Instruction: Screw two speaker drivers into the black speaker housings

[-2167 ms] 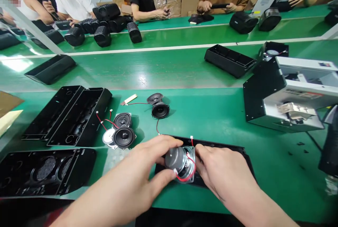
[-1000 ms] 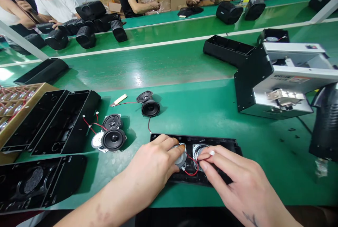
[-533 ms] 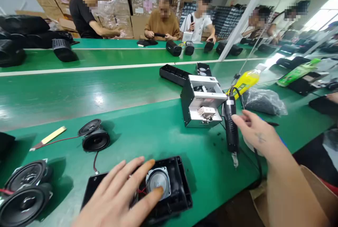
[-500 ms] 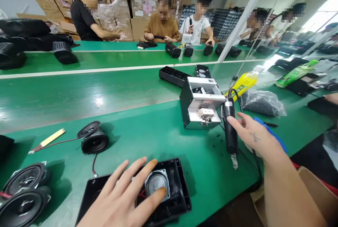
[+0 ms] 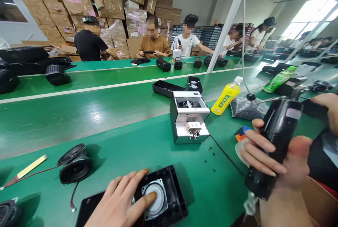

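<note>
My left hand [image 5: 125,197] lies over a black speaker housing [image 5: 177,191] at the bottom centre, fingers stretched out toward its far wall. Its thumb touches the round grey back of a speaker [image 5: 156,200] inside that housing. At right, my right hand [image 5: 274,153] is wrapped round a black electric screwdriver [image 5: 281,121], held above the table with its clear-sleeved tip [image 5: 250,204] pointing down. A cord [image 5: 244,33] hangs to the screwdriver's upper end. Beyond the hands stands a silver screw feeder [image 5: 190,119]. Palm and bit are partly hidden or blurred.
Loose screws [image 5: 213,154] lie right of the feeder. Speaker drivers [image 5: 75,169] with wires and a yellow-handled brush [image 5: 31,167] are at left. A yellow bottle [image 5: 227,96] and a plastic bag [image 5: 248,109] lie behind. Several people work across the green belt [image 5: 66,110].
My right hand has closed round the screwdriver and lifted it to the right, nearer the camera. My left hand stays on the housing, its fingers closer together. The view has tilted upward.
</note>
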Demonstrator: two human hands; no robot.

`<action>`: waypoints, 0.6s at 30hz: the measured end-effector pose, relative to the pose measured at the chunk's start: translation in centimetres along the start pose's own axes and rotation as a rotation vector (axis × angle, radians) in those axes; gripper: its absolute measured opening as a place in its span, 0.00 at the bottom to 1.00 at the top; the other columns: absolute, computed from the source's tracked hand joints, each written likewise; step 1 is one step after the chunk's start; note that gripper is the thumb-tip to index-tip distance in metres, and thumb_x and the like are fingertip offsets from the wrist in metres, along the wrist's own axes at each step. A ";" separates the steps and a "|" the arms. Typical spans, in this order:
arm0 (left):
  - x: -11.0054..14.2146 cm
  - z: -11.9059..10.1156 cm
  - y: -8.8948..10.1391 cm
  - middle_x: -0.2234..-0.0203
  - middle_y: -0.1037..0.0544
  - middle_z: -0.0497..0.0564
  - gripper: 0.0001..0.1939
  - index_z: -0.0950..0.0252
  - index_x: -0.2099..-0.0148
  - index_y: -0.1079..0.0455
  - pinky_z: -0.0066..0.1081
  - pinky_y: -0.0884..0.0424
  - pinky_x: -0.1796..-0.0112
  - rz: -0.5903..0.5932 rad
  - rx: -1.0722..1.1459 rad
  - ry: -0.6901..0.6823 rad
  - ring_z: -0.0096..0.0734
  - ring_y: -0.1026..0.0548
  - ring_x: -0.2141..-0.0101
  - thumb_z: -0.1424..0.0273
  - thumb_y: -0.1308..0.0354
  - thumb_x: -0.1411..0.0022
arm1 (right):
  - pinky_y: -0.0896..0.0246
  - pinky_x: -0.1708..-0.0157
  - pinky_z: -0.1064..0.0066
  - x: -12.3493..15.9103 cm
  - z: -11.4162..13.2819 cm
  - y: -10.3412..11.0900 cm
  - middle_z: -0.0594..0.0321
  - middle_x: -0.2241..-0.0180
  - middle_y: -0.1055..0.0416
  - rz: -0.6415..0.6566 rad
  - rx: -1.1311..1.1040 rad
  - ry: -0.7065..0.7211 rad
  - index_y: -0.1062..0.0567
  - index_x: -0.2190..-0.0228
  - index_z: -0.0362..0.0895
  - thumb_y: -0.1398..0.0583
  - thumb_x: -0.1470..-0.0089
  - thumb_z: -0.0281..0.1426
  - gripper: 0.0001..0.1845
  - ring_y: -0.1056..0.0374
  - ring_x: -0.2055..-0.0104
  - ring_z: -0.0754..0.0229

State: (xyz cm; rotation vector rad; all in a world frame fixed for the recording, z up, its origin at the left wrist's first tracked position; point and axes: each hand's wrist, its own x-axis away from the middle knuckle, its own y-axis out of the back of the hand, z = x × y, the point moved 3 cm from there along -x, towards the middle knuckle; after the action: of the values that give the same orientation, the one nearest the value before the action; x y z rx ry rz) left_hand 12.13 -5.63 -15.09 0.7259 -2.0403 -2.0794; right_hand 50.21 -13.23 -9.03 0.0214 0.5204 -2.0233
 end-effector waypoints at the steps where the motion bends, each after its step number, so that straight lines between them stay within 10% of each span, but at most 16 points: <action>1: -1.0 -0.4 0.3 0.32 0.34 0.61 0.29 0.47 0.36 0.29 0.49 0.26 0.49 0.010 0.025 0.009 0.58 0.28 0.41 0.47 0.34 0.37 | 0.73 0.95 0.73 -0.5 0.9 -1.1 0.75 0.77 0.60 0.022 -0.009 0.046 0.24 0.55 0.53 0.37 0.46 0.65 0.33 0.76 0.88 0.73; 6: -3.6 -1.4 1.3 0.29 0.37 0.61 0.38 0.48 0.38 0.27 0.59 0.29 0.46 0.023 -0.016 0.044 0.67 0.32 0.38 0.61 0.23 0.51 | 0.55 0.85 0.68 -4.9 4.6 -7.1 0.67 0.75 0.53 0.109 -0.029 0.151 0.21 0.52 0.49 0.65 0.31 0.55 0.40 0.58 0.83 0.63; 12: -2.2 -1.2 0.4 0.29 0.38 0.62 0.38 0.45 0.34 0.31 0.60 0.31 0.46 -0.017 -0.081 0.043 0.65 0.31 0.39 0.50 0.26 0.45 | 0.31 0.74 0.66 -7.9 3.6 -11.5 0.64 0.71 0.37 0.180 -0.009 0.503 0.24 0.50 0.51 0.41 0.37 0.59 0.28 0.37 0.74 0.59; 18: -2.3 -1.0 -0.5 0.30 0.38 0.63 0.39 0.44 0.36 0.29 0.59 0.32 0.47 -0.036 -0.051 0.055 0.65 0.32 0.39 0.59 0.23 0.50 | 0.43 0.82 0.70 -7.8 0.5 -12.5 0.66 0.74 0.36 0.159 0.073 0.570 0.26 0.49 0.50 0.42 0.39 0.63 0.33 0.40 0.80 0.62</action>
State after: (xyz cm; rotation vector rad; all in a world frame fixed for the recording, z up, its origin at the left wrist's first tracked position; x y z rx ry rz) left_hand 14.68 -5.58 -14.96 0.8084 -1.9527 -2.0982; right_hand 43.62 -1.87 -2.41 0.6784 0.7694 -1.8658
